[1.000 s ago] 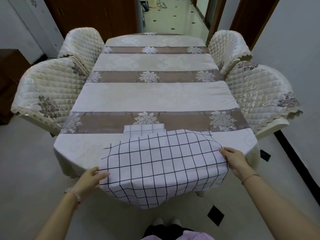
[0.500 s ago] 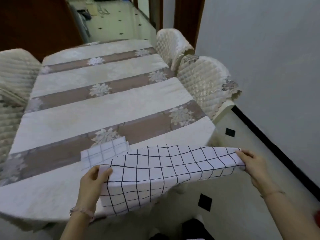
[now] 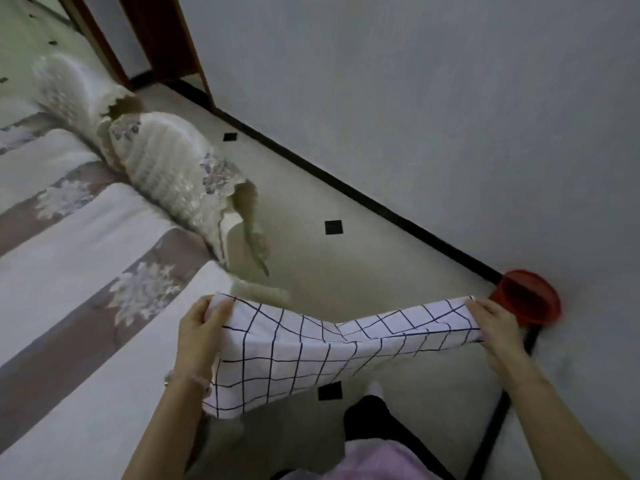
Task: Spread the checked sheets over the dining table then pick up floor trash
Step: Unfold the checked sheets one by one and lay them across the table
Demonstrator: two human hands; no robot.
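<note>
Pinching the checked sheet (image 3: 294,358) by both ends with left hand (image 3: 199,337) and right hand (image 3: 495,327), holding it sagging above the floor (image 3: 346,271), stretched left-to-right just right of the tabletop (image 3: 86,254), left hand nearest it.

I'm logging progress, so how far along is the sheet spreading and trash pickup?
Done: nothing visible; no sheet lies on the striped floral dining table where visible. In hand: the white black-checked sheet, gripped by the left hand and right hand, sags over the floor beside the table. Left: spreading the sheets, then floor trash.
</note>
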